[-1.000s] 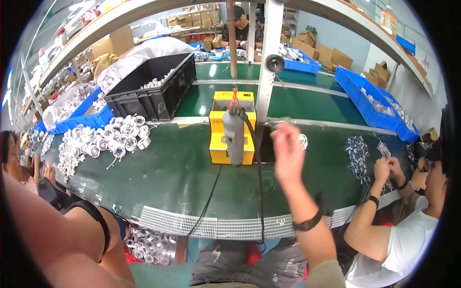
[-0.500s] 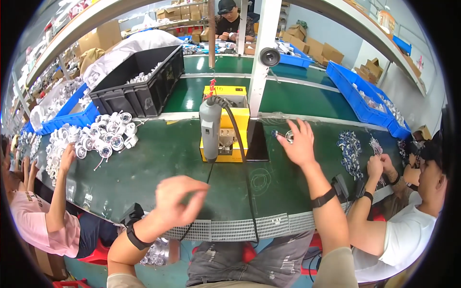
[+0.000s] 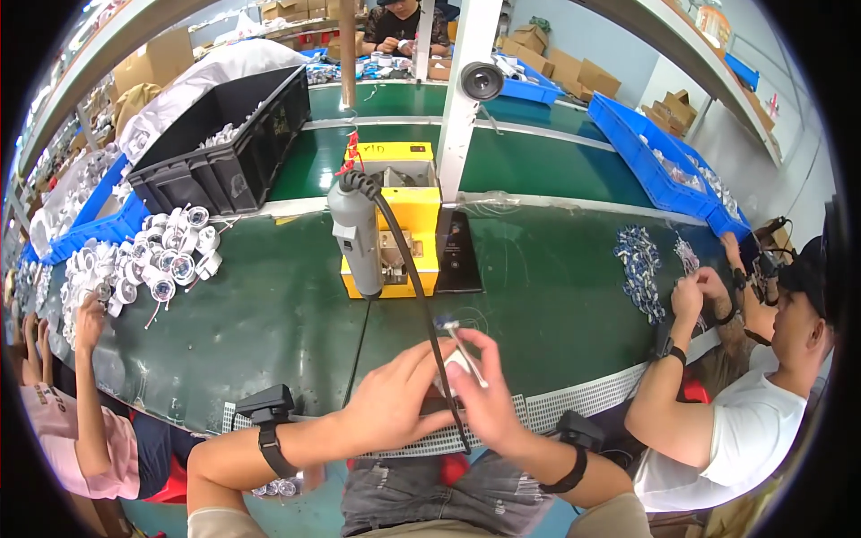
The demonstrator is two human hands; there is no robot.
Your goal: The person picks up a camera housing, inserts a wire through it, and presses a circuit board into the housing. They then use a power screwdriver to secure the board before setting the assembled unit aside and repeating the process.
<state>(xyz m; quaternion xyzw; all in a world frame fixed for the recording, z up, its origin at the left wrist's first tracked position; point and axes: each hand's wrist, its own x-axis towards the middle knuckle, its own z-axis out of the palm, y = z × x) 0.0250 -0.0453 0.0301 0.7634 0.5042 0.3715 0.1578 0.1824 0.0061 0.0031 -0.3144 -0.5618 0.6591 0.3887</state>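
Note:
In front of my lap, both my hands meet over the near edge of the green bench. My right hand [image 3: 491, 394] pinches a small white fitting [image 3: 458, 362], with a pale wire across it and a small blue-and-white piece [image 3: 446, 324] sticking up beyond the fingertips. My left hand [image 3: 387, 394] comes in from the left, its fingers curled against the fitting's other side. The black cable of the tool crosses in front and hides part of this grip. Beyond the hands, a grey handheld tool [image 3: 357, 238] hangs upright beside a yellow box-shaped fixture [image 3: 414, 215].
A black phone [image 3: 460, 254] lies right of the fixture. White round fittings [image 3: 161, 260] are heaped at left, near a black crate [image 3: 224, 161]. Small blue parts [image 3: 638, 273] lie at right, before a blue tray [image 3: 659, 170]. Co-workers sit on both sides; another faces me.
My right hand has come back from the far right of the fixture with the fitting. My left hand, empty before, has moved right to meet it. The view has shifted slightly.

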